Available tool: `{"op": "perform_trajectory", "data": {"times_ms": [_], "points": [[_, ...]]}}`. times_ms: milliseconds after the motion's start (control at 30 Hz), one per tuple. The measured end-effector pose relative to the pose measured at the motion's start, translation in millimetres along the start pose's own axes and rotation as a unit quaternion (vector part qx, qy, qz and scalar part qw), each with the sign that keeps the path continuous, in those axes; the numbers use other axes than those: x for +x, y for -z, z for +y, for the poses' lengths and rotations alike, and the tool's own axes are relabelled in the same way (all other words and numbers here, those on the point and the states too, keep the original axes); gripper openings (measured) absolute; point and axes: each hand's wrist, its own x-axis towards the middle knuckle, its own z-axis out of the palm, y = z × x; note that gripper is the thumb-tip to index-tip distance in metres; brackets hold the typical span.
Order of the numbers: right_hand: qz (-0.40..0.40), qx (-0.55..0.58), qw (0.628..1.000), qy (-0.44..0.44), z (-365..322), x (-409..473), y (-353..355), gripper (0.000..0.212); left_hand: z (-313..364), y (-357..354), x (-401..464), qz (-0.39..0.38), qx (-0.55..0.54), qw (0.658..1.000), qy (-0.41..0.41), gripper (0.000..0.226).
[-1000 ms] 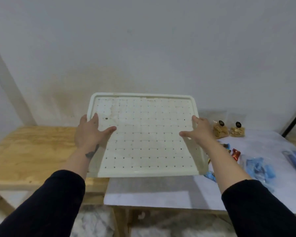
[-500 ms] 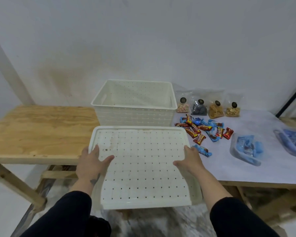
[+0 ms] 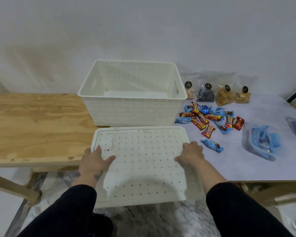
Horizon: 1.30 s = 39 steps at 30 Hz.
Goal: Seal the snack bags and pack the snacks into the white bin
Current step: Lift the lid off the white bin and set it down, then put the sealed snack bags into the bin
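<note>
the lid (image 3: 143,161) is held at both side edges, the left hand (image 3: 94,159) and right hand (image 3: 190,153) fingers wrapped over its rim, probably to clear the white bin (image 3: 132,108) standing open at frame centre on the counter (image 3: 263,168). snack bags (image 3: 224,94) and candy bars (image 3: 210,118) lie right of it. wrapper and label text cannot be read.

White bin (image 3: 132,100) open on table (image 3: 256,165), beside plywood bench (image 3: 34,127). Perforated lid (image 3: 142,165) held flat in front of bin, gripped at its side edges by left hand (image 3: 94,159) and right hand (image 3: 190,153). Right of bin: four snack bags (image 3: 224,94) upright, candy bars (image 3: 210,120) scattered.
</note>
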Motion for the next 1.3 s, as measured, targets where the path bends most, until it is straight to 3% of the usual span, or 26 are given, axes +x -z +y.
{"op": "perform_trajectory", "data": {"times_ms": [300, 533, 733, 967, 1133, 1300], "points": [[-0.011, -0.006, 1.000, -0.001, -3, 3, 2, 0.082, -1, 6, 19, -0.030, 0.011, 0.999, -0.012, 0.085], [-0.050, 0.002, 0.999, 0.012, 5, -9, 14, 0.071, 35, 29, 11, -0.018, 0.031, 0.998, -0.047, 0.055], [-0.076, 0.034, 0.996, 0.025, 28, -31, 50, 0.070, 116, 43, 1, -0.095, 0.033, 0.977, -0.188, 0.050], [-0.026, 0.015, 0.999, 0.020, 63, -40, 92, 0.061, 228, 45, -28, -0.129, 0.035, 0.935, -0.328, 0.048], [0.013, 0.052, 0.998, 0.022, 93, -20, 124, 0.058, 301, 46, -39, -0.133, -0.026, 0.917, -0.375, 0.046], [0.057, 0.096, 0.993, 0.033, 125, 34, 161, 0.052, 368, 37, -17, -0.140, -0.153, 0.909, -0.362, 0.053]]}}
